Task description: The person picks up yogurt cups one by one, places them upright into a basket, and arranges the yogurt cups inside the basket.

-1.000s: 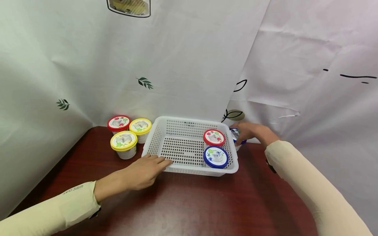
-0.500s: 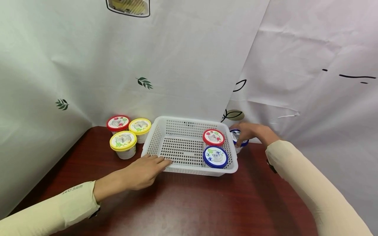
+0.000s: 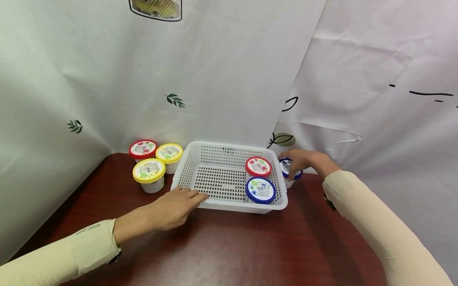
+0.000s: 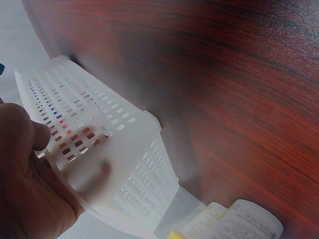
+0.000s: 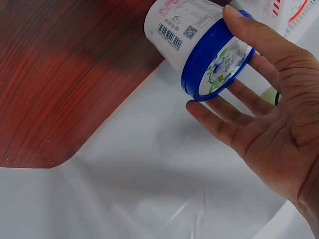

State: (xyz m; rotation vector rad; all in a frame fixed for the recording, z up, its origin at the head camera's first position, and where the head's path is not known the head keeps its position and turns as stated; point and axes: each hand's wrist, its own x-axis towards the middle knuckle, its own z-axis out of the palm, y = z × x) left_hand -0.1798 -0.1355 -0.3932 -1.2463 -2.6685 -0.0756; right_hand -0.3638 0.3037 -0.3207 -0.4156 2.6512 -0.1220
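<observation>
My left hand (image 3: 175, 208) grips the near left rim of a white plastic basket (image 3: 229, 204), its fingers over the edge. Inside the basket's right end stand a red-lidded tub (image 3: 259, 166) and, nearer, a blue-lidded tub (image 3: 261, 190). Just outside the right wall, my right hand (image 3: 302, 159) holds another blue-lidded paper tub (image 5: 187, 37) by its lid. The right wrist view has the thumb on one side of the blue rim and the fingertips along the opposite side, the palm apart from the lid. The tub is upright in the head view.
Left of the basket stand a red-lidded tub (image 3: 143, 149) and two yellow-lidded tubs, one nearer (image 3: 149, 171) and one farther (image 3: 169, 153). A pale printed cloth (image 3: 229, 79) hangs behind the dark red wooden table (image 3: 229, 246).
The blue-lidded tub at my right hand has shifted slightly right and nearer, and more of its lid shows. My left hand and the basket hold still.
</observation>
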